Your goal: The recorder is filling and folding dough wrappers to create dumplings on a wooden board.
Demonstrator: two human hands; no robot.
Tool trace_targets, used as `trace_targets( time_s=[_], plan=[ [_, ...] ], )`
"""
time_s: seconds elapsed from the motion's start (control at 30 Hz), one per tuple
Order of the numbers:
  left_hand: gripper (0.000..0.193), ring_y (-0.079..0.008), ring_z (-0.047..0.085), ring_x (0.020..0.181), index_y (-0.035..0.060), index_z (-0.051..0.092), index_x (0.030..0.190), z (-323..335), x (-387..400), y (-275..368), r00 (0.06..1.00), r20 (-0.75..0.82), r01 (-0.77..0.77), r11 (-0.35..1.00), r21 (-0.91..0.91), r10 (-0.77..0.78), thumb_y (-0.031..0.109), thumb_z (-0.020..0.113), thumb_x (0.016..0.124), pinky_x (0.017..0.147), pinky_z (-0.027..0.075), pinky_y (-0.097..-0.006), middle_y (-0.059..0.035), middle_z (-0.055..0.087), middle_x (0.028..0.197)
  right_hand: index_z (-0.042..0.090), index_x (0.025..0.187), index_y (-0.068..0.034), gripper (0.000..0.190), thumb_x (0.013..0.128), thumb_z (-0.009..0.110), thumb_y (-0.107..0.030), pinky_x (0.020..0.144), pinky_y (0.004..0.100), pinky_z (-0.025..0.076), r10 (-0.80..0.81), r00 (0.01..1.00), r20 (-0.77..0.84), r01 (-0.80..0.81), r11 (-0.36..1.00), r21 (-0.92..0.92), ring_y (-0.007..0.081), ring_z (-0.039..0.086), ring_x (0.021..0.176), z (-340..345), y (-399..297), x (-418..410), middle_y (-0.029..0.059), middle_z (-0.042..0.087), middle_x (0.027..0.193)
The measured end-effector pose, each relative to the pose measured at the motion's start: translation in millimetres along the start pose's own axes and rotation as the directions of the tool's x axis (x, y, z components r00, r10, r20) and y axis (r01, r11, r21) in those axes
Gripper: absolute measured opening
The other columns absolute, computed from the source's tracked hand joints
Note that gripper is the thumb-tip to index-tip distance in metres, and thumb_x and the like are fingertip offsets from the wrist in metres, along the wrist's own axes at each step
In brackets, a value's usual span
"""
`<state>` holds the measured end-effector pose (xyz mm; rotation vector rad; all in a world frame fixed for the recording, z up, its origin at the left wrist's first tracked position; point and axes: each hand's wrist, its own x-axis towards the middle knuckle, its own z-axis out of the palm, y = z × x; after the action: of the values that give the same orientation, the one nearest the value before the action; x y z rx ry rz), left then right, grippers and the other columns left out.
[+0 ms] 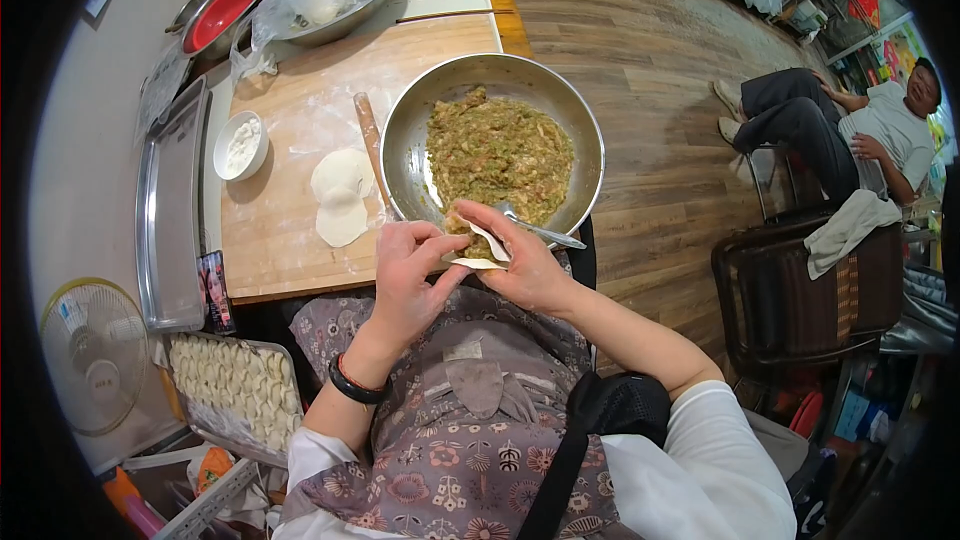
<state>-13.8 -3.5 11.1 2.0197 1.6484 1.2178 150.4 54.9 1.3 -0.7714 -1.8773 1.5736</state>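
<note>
Between my two hands is a dumpling wrapper [491, 244] folded partly around a lump of greenish-brown filling. My right hand [521, 259] cups it from the right, and the fingertips of my left hand [420, 259] pinch its left edge. Just beyond them stands a large steel bowl [401, 116] of chopped filling [499, 154]. A metal spoon [544, 230] leans on its near rim, handle outward. To the left, two or more round wrappers [341, 217] overlap on the floury wooden board [285, 259]. A wooden rolling pin [369, 135] lies against the bowl's left side, partly hidden.
A white bowl of flour [241, 146] sits at the board's left, beside a metal tray [172, 217]. Rows of dumplings fill another tray [236, 390] lower left, near a fan [97, 360]. A seated person [840, 127] and a chair [802, 300] are at the right.
</note>
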Motion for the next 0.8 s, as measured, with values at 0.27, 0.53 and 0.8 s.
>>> trace_targets(
  time_s=[0.27,0.53,0.8],
  plan=[
    [0.022,-0.0221,0.047,0.074,0.0142,0.065,0.082,-3.4,4.5,7.0,0.995,-0.038,-0.093,0.991,0.097,0.097,0.013,0.075,0.063,0.069,0.036,-0.0342,-0.0013,0.052,0.076,0.041,0.128,-0.003,0.056,0.075,0.06,0.001,0.095,0.0286,0.037,0.011,1.0,0.003,-0.011,1.0,0.026,0.0165,0.048,0.113,-2.1,-4.5,-2.7,0.0104,0.05,0.12],
    [0.017,-0.0225,0.047,0.076,0.0126,0.063,0.076,-4.2,12.2,11.1,0.998,-0.035,-0.055,0.996,0.073,0.058,0.013,0.074,0.063,0.069,0.036,-0.0345,-0.0014,0.053,0.077,0.047,0.121,-0.005,0.051,0.073,0.062,-0.003,0.091,0.0327,0.042,-0.186,0.982,0.022,0.187,0.975,-0.12,0.0281,0.053,0.11,-1.4,9.5,-1.0,0.0147,0.054,0.117],
    [0.018,-0.0248,0.054,0.081,0.0083,0.059,0.077,-1.8,9.0,-1.3,0.992,0.09,-0.075,0.994,-0.082,0.083,0.01,0.072,0.065,0.075,0.038,-0.0362,-0.0047,0.06,0.082,0.025,0.136,-0.008,0.072,0.073,0.059,-0.002,0.088,0.0349,0.043,-0.031,0.999,0.023,0.03,0.999,0.016,0.0291,0.055,0.107,3.6,3.7,-3.7,0.0182,0.056,0.114]
  ],
)
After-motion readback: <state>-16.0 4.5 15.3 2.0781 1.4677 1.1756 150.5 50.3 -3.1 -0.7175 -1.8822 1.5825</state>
